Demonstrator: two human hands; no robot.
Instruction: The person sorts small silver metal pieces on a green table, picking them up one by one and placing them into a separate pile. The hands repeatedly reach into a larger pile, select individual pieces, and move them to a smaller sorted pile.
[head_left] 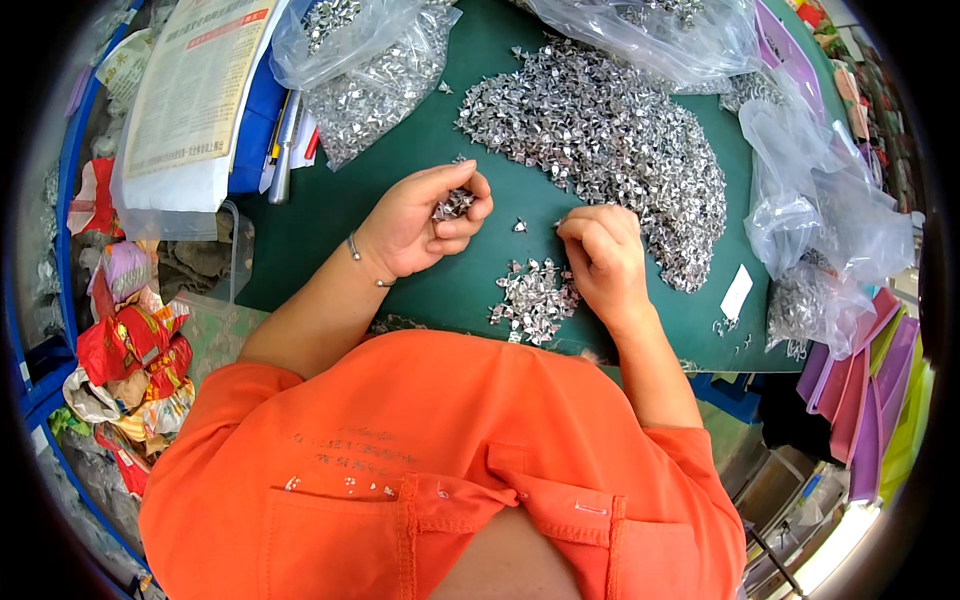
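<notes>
Several small shiny metal pieces (453,205) lie in my left hand (424,222), its fingers curled round them and one piece showing at the fingertips. My right hand (607,258) is closed in a pinch over the green tabletop (400,170), with a tiny bit of metal at its fingertips. A single loose piece (520,226) sits on the table between my hands. Close to my body, beside the right wrist, is a small pile of the pieces (535,301). A much larger heap of them (610,140) spreads beyond my right hand.
Clear plastic bags of metal pieces (385,95) stand at the far left, with more bags (800,210) along the right. A white paper slip (737,292) lies near the right edge. At left are a printed sheet (195,95), a metal tool (285,150) and a clear bin (240,255).
</notes>
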